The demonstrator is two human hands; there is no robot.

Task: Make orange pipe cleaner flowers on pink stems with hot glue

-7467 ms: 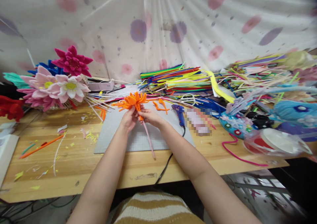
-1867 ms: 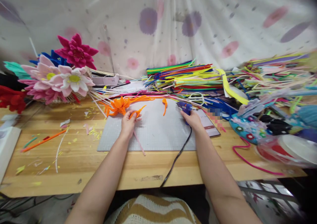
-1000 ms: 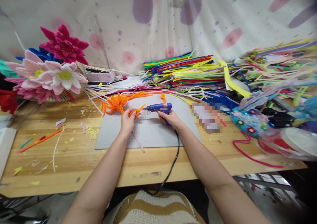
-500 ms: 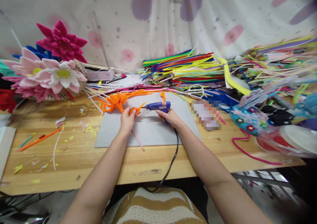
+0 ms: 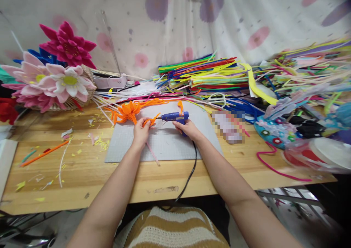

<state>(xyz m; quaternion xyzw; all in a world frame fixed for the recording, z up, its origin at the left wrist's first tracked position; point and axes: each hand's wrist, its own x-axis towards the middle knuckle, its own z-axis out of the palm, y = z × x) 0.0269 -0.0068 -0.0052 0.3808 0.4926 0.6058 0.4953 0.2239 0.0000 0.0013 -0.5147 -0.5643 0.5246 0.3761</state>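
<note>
My right hand (image 5: 186, 128) is wrapped round the handle of a blue glue gun (image 5: 172, 116), its nozzle pointing left. In my left hand (image 5: 142, 132), pinched between the fingers, is an orange pipe cleaner petal (image 5: 149, 121). The nozzle tip meets or nearly meets that orange piece; I cannot tell which. A thin pink stem (image 5: 153, 153) sticks out below my left hand. Just behind it lies a fluffy orange flower (image 5: 128, 111). Both hands are above a grey cutting mat (image 5: 170, 151), and a small orange piece (image 5: 180, 106) shows behind the gun.
Bundles of coloured pipe cleaners (image 5: 208, 74) are heaped along the back, with scissors (image 5: 216, 100) before them. Finished flowers (image 5: 67, 45) stand at left. The gun's black cord (image 5: 192, 175) drops over the table's front edge. A plastic-wrapped tub (image 5: 326, 155) sits at right.
</note>
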